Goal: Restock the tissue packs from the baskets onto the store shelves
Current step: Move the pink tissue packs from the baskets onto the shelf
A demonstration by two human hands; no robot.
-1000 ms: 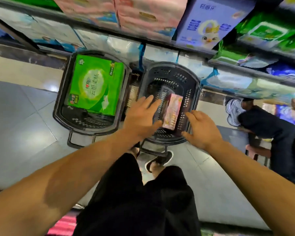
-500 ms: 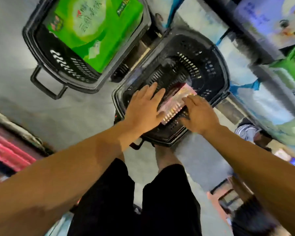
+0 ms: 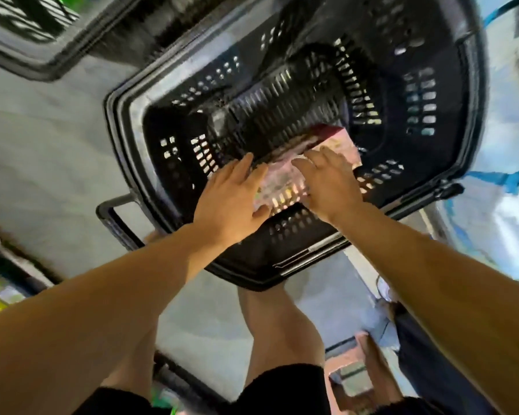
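Fingers of my left hand (image 3: 231,202) lie straight along the near end of the pink tissue pack (image 3: 285,187), thumb tucked under its edge, while my right hand (image 3: 330,181) presses flat on top of it with its fingers spread; whether either hand has truly closed round it I cannot tell. That pack sits low inside the black basket (image 3: 126,151), on the slotted floor near the closest wall. Grey floor tiles (image 3: 42,163) surround the basket, and my bare knees (image 3: 282,324) show beneath it.

Head-worn view, steeply down, close over basket (image 3: 126,136), somewhat blurred.
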